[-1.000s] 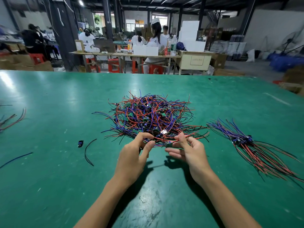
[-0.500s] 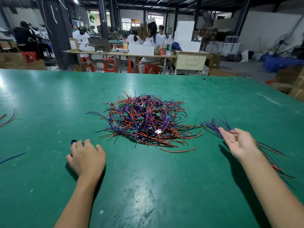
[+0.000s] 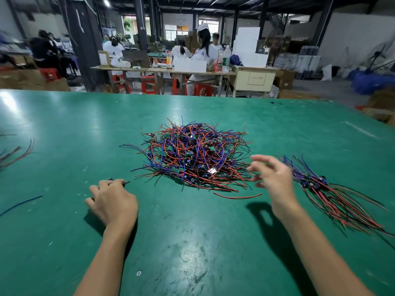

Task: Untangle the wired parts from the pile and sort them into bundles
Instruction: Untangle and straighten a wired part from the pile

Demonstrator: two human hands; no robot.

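Note:
A tangled pile (image 3: 196, 157) of red, blue and black wires with small green boards lies mid-table on the green table (image 3: 192, 242). To its right lies a sorted bundle (image 3: 333, 193), its wires fanned toward the near right. My left hand (image 3: 112, 199) rests left of the pile with fingers curled, pinching a loose black wire (image 3: 127, 182) whose tip pokes out past the fingertips. A small dark part (image 3: 110, 179) sits just beyond those fingers. My right hand (image 3: 273, 178), blurred and empty with fingers spread, hovers between pile and bundle. One red wire (image 3: 237, 196) lies loose in front of the pile.
A few brown and red wires (image 3: 17, 154) and a single blue wire (image 3: 21, 204) lie near the table's left edge. Beyond the far edge, people sit at a workbench (image 3: 162, 70) with red stools and boxes.
Both hands left the pile's near edge. The left went left and curled onto the black wire. The right swung out to the bundle, then back toward the pile.

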